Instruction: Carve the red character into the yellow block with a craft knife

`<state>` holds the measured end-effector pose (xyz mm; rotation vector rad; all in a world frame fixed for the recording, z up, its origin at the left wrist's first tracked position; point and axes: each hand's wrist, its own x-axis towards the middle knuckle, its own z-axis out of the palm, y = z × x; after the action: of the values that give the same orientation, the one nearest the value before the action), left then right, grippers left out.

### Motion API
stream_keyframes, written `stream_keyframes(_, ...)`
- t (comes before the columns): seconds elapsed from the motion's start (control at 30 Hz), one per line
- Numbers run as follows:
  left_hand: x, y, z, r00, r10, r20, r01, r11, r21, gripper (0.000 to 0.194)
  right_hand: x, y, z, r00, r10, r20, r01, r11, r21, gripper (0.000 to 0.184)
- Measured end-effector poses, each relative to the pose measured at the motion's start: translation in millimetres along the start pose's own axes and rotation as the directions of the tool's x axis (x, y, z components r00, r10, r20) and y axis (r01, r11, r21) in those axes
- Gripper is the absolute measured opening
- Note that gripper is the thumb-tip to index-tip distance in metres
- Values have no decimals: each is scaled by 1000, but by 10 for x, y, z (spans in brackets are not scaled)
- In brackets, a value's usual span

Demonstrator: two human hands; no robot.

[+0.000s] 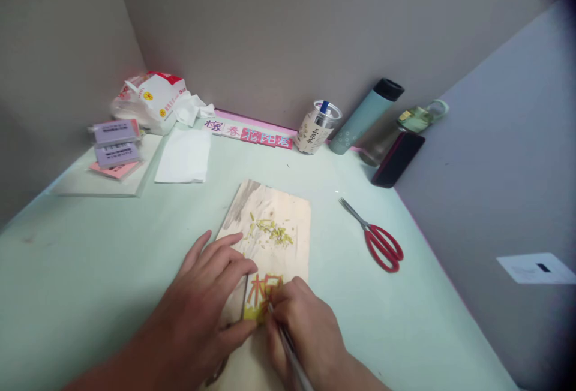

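Observation:
A small yellow block (254, 312) with a red character on its face lies on a worn wooden board (297, 217). My left hand (211, 295) steadies it, thumb and index finger pressed at its left side while the other fingers spread over the board. In my right hand (306, 322) is a slim, pen-like metal carving knife (292, 355), its tip on the red character; the fingers are wrapped closely round it. Yellow-green shavings (272, 232) are scattered on the board beyond the block. The block's right part is hidden by my right hand.
Red-handled scissors (382, 247) lie to the right. Along the back stand a labelled cup (317, 127), a teal flask (366, 116), a green-lidded bottle (382, 139) and a phone (398, 160). Coloured character tiles (247, 133), white paper (183, 156), a bag (153, 97) and wrapped blocks (117, 154) occupy the back left.

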<state>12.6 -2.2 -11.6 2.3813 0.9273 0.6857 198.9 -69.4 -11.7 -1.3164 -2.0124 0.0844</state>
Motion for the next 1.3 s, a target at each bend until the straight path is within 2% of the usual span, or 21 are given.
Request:
stream_keyframes(0.1, 0, 5, 4, 1000, -5, -14, 5, 1000, -6, 44, -39, 21, 29, 997, -34, 65, 38, 998, -57, 27)
stream_keyframes(0.17, 4, 5, -1, 1000, -12, -19, 12, 1000, -10, 43, -11, 16, -13, 999, 3, 34, -3, 1000, 11, 25)
stream_keyframes(0.23, 13, 1, -11, 1000, -9, -5, 9, 1000, -12, 43, 48, -5, -89, 991, 132, 8, -131, 976, 175, 21)
stream_keyframes(0.3, 25, -2, -21, 1000, -10, 11, 10, 1000, -13, 42, 108, -33, -167, 943, 315, 106, -332, 879, 341, 17)
stream_keyframes(0.4, 34, 0, -28, 1000, -4, 8, 4, 1000, -17, 42, 148, -59, -232, 883, 430, 189, -466, 746, 476, 18)
stream_keyframes(0.53, 28, 10, -30, 1000, -4, -7, 4, 1000, -2, 41, 124, -54, -215, 864, 465, 194, -490, 685, 539, 22)
stream_keyframes(0.93, 37, 10, -29, 1000, 4, 23, -5, 1000, 14, 41, 109, -34, -206, 853, 465, 239, -517, 686, 512, 21)
stream_keyframes(1.3, 28, -15, -27, 1000, 9, 2, -9, 1000, 9, 45, 155, -49, -264, 832, 469, 297, -555, 678, 482, 23)
